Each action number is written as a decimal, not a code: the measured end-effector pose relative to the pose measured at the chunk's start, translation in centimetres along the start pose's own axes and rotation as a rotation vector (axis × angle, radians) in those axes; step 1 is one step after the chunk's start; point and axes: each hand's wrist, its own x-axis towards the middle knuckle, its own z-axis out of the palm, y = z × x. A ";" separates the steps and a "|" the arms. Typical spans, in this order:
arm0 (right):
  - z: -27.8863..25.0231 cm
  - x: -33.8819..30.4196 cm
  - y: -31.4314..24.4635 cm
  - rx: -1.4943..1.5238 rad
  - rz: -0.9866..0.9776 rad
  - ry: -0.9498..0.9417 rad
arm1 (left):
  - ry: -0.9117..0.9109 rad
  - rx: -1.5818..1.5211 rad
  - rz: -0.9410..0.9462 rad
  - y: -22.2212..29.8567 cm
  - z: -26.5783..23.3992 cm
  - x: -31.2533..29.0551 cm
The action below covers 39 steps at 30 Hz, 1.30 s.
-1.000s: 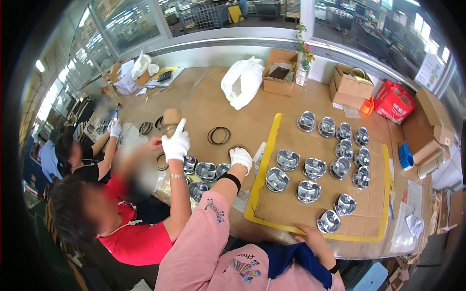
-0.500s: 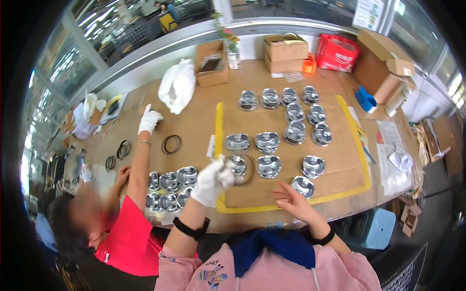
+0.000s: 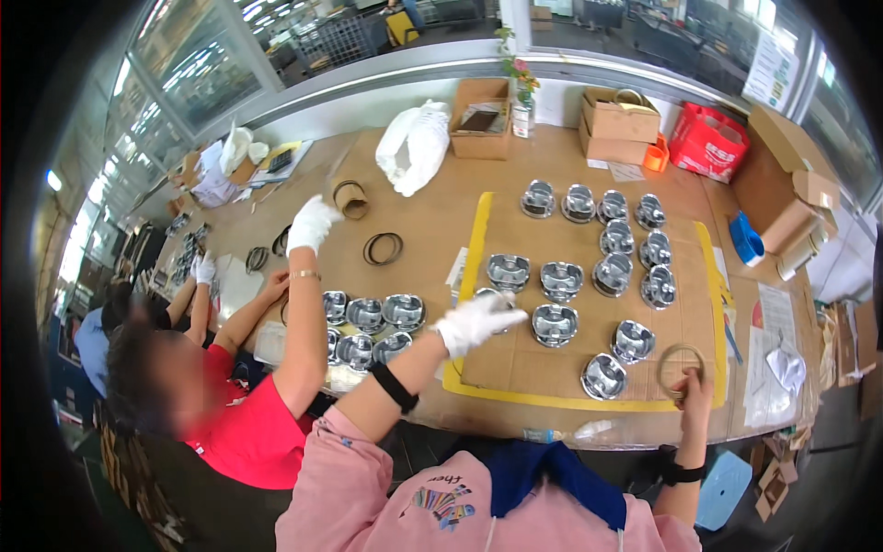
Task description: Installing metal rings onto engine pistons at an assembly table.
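Observation:
My right hand, bare, is closed on a thin bundle of piston rings held upright near the right front corner of the yellow-bordered board. My left hand, in a white glove, has its fingers stretched out and holds nothing. It hovers over the board's left side, partly covering one metal piston. Next to it stand other shiny pistons, one just right of the fingertips and one behind. Two more, a front piston and its neighbour, lie left of the rings.
Several pistons stand in rows at the board's back right; more are on my left. Loose rings lie on the table. A co-worker's gloved hand reaches in at left. Boxes and a red bag stand behind.
The rings, earlier beside my left hand, are now in my right hand, which has moved right and closed. My left hand's fingers have straightened. The view has shifted; the co-worker's hand has moved.

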 end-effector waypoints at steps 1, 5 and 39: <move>-0.8 1.4 0.7 0.013 0.017 0.062 | 0.129 0.151 -0.019 -1.2 -2.0 0.6; -2.5 6.4 5.1 -0.163 0.092 0.108 | 0.408 0.510 -0.273 -5.3 -9.1 4.4; 8.1 -8.7 -6.8 -0.059 -0.172 -0.522 | -0.610 -0.841 0.046 4.7 10.0 -1.0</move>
